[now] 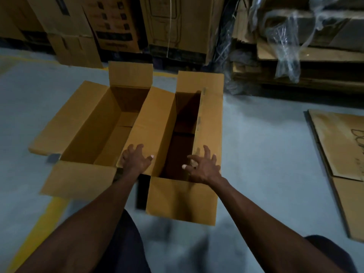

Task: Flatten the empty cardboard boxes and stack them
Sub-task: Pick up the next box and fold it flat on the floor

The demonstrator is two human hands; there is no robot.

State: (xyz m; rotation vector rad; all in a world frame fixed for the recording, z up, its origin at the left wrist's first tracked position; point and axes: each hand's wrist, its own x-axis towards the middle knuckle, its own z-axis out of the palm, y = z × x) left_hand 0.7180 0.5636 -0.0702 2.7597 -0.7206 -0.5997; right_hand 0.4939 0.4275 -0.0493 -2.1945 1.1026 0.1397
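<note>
Two long open cardboard boxes stand side by side on the grey floor, flaps spread outward. The left box (92,134) is wider; the right box (209,123) is narrower and dark inside. My left hand (136,161) rests with spread fingers on the flap between the two boxes. My right hand (203,167) hovers with fingers apart over the near end of the right box, by its right wall. Neither hand holds anything. A flattened cardboard sheet (342,154) lies on the floor at the right.
Tall printed cartons (110,26) line the back wall. A pile of flat cardboard with loose plastic wrap (285,42) sits at the back right. A yellow floor line (37,229) runs at the lower left. My knees show at the bottom edge.
</note>
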